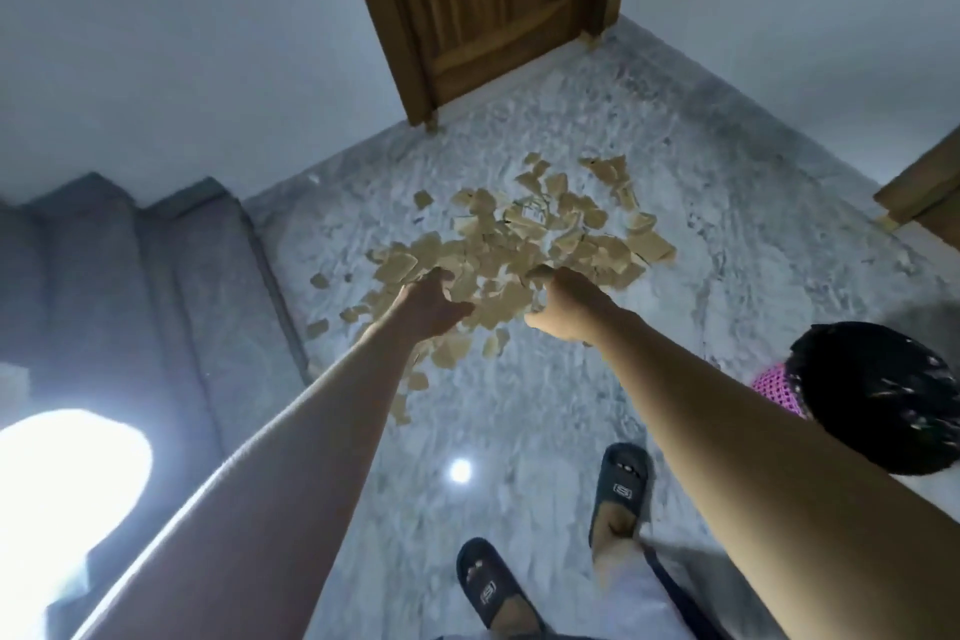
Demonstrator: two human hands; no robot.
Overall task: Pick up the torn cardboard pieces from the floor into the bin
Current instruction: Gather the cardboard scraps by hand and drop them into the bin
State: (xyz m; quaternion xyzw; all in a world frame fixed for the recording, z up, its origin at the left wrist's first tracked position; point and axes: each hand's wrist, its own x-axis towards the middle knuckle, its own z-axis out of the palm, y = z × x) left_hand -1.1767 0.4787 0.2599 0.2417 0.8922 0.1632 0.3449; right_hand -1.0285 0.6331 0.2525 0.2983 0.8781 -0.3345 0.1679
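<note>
So there's a big heap of pale tan torn cardboard pieces point(519, 234) sitting roughly mid-way across the grey-white marbled floor point(701, 224), a bit toward the brown wooden door point(483, 0) at its far edge. A few strays trail off toward the grey fabric sofa point(130, 276) along the left edge.

Both arms are stretched right down into the near side of the heap. The left hand point(428, 301) has its thumb sticking out to the side and its fingers shoved in under the scraps. I honestly can't tell how far they're closed or what they've got. The right hand point(566, 304) looks bunched up, knuckles showing, curled round a clump of scraps with one piece poking out on top. It's blurry though, so take that as my read.

Going in from both sides makes sense to me: squeeze the pile between two hands and you lift far more than by pinching bits one at a time.

The pink mesh bin point(779, 385) with its black plastic liner point(878, 395) is at the floor's right edge, just beside the right forearm, mouth open. Handy spot, short swing over. Practically the whole heap is on the floor, so I'd call this early going.
</note>
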